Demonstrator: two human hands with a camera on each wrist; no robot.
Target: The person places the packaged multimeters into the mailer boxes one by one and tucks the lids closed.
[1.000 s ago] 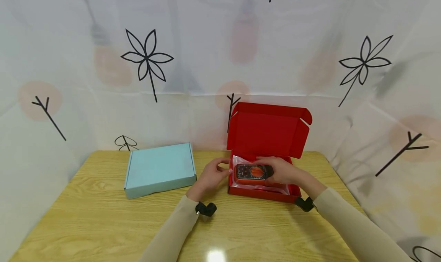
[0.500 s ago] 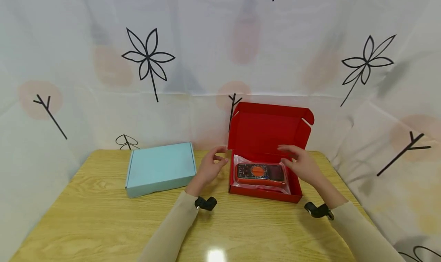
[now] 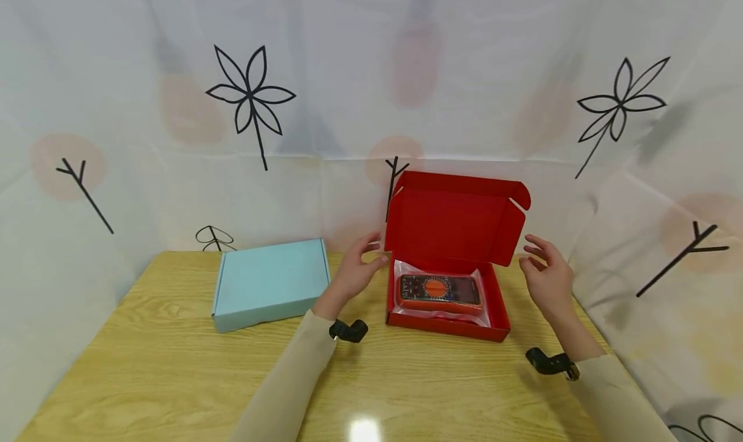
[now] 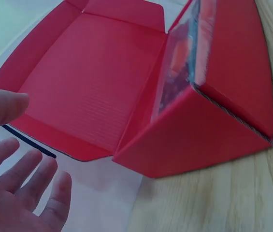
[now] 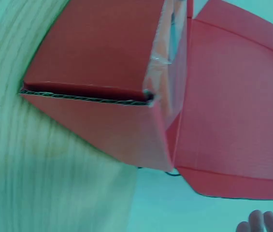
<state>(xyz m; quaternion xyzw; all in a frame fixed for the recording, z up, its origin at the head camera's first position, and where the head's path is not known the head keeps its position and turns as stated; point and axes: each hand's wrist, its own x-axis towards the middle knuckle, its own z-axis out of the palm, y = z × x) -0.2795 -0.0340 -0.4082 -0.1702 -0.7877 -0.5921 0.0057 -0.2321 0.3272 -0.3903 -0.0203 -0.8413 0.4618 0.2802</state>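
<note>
The left hand [image 3: 353, 273] and right hand [image 3: 550, 284], fingers relaxed and empty, flank a raised-lidded red cardboard box [image 3: 447, 328] holding a rectangular orange-and-black multimeter [image 3: 439, 291] in clear plastic wrapping [image 3: 418, 313].

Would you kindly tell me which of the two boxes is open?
The red box: its lid stands raised, showing the multimeter inside, whereas the light blue box is closed.

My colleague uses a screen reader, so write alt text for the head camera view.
An orange multimeter in clear plastic lies in an open red box on a wooden table, with a person's left hand and right hand on either side, holding nothing. A closed light blue box sits to the left, before a pale flower-patterned backdrop.
</note>
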